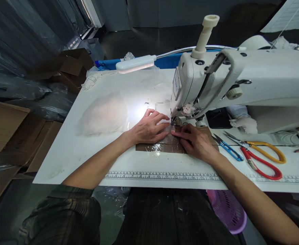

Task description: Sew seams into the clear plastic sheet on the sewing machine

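Prob. we're feeding sheer fabric (169, 136) under sewing machine (274, 76); L hand (151, 128) spread, R hand (197, 141) pinch: can't tell; next needs flat guiding.

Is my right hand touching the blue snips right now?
Apart: the head view shows a gap, with the surface beneath visible between the right hand and the blue snips.

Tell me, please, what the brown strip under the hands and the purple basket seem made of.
Brown strip: perhaps plastic tape or film, shiny, given its bright glints. Purple basket: probably moulded plastic, smooth with slight sheen, given its regular holes.
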`<state>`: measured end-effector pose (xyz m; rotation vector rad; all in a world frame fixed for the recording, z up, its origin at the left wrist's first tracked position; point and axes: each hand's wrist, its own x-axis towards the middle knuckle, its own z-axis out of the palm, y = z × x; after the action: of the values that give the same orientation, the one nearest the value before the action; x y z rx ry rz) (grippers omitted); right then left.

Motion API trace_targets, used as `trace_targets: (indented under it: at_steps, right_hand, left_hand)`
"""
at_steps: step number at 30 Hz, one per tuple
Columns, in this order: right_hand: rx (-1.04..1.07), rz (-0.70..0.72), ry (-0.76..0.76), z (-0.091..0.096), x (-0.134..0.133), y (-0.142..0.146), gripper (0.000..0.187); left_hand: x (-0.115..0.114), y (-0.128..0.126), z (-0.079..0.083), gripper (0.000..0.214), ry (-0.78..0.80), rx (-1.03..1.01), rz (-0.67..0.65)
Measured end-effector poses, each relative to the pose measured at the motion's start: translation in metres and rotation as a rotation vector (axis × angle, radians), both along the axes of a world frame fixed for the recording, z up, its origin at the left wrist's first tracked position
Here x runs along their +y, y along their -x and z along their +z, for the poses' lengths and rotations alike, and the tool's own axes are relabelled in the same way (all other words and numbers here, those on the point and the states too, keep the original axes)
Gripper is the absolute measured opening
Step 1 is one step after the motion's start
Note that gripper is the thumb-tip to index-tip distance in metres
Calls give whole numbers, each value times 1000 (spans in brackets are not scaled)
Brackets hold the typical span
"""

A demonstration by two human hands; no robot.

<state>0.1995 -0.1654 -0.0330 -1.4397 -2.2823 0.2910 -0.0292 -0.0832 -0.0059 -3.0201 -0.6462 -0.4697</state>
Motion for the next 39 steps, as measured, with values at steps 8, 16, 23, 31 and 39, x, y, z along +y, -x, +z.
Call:
trace_targets:
  at_steps: [8, 16, 23, 31, 39]
  right_hand:
    - [-45, -13, 0, -3, 0, -1, 39]
    - [-20, -8, -9, -4, 1, -1, 39]
    - [-8, -6, 6, -4, 1, -1, 40]
    - [-15, -4, -1, -4, 1, -1, 41]
    - [21, 1, -10, -6, 0, -1, 40]
  left_hand:
    - [-7, -4, 0, 26, 80, 60, -238]
    - [-3, -1, -6, 23, 76, -66, -265]
    - [-3, -3, -9, 19, 99, -130, -204]
    - [-4, -4, -8, 17, 28, -83, -228]
    - [-8, -5, -1, 20, 4, 12, -256]
